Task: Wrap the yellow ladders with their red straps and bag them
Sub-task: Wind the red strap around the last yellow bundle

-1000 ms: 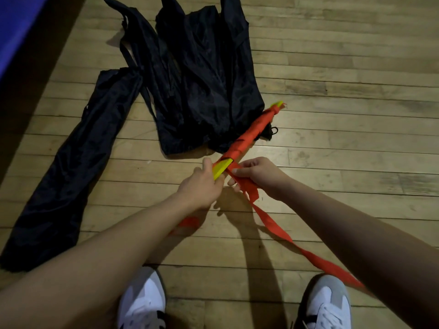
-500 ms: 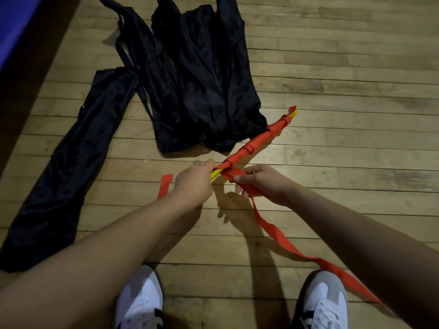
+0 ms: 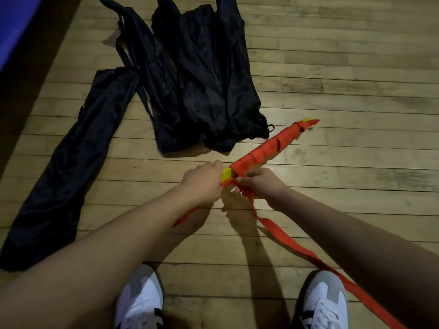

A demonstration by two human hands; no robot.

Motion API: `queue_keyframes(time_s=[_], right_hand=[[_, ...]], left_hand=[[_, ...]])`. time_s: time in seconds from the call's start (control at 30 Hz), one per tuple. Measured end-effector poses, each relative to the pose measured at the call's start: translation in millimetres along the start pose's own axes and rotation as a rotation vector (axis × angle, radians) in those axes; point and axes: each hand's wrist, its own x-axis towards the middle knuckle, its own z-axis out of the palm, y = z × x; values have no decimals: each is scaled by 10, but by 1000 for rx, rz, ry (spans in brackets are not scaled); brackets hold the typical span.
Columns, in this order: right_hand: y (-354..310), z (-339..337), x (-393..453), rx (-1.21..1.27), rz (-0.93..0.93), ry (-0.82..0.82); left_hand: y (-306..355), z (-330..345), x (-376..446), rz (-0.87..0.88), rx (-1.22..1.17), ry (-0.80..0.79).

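A bundle of yellow ladder rungs (image 3: 226, 173) points away to the upper right, most of its length wound in red strap (image 3: 266, 149). My left hand (image 3: 202, 180) grips the bundle's near end, where bare yellow shows. My right hand (image 3: 260, 184) pinches the strap just under the bundle. The loose strap tail (image 3: 297, 245) trails down to the right past my shoe. A second short red end pokes out under my left wrist. Black bags (image 3: 202, 79) lie flat on the floor beyond the bundle, and a long narrow black bag (image 3: 71, 167) lies at the left.
Everything rests on a wooden plank floor (image 3: 344, 79). My two white shoes (image 3: 140, 302) stand at the bottom edge. A blue surface (image 3: 14, 24) fills the top left corner, with a dark shadow band beside it.
The bundle has rolled in my hands and another turn of strap lies near its end. The short red end moved from left of my left hand to beneath my wrist.
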Motion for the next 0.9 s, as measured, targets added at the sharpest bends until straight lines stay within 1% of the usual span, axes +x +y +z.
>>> queue_keyframes(time_s=[0.03,0.07,0.13,0.2,0.3,0.4,0.5,0.57,0.63,0.73,0.83,0.9], right_hand=[[9,1,-2,-1,-4,5],[12,1,-6,2,-5,11],[18,4,9,29,1,23],[17,13,32,68,18,31],[21,25,67,90,44,35],[26,23,78,101,68,15],[52,16,67,56,83,-5],[73,13,48,29,72,-2],[75,3,28,16,48,20],[38,1,32,0,26,36],[7,23,56,6,32,23],[-14,43,64,17,17,-7]], left_hand=[[-5,-1,-3,13,13,-15],[1,-2,-11,-3,-28,-44],[20,19,-22,-78,-163,-111],[32,53,-22,-120,-250,-125],[30,53,-4,-125,-356,-159],[7,36,13,-141,-306,-194],[-42,17,20,-74,-303,-116],[-73,-8,22,-8,-238,-64],[-75,-16,13,20,-174,-40],[-23,36,-7,-44,-214,-24],[23,126,-30,-146,-147,36],[23,130,-27,-169,-160,-9]])
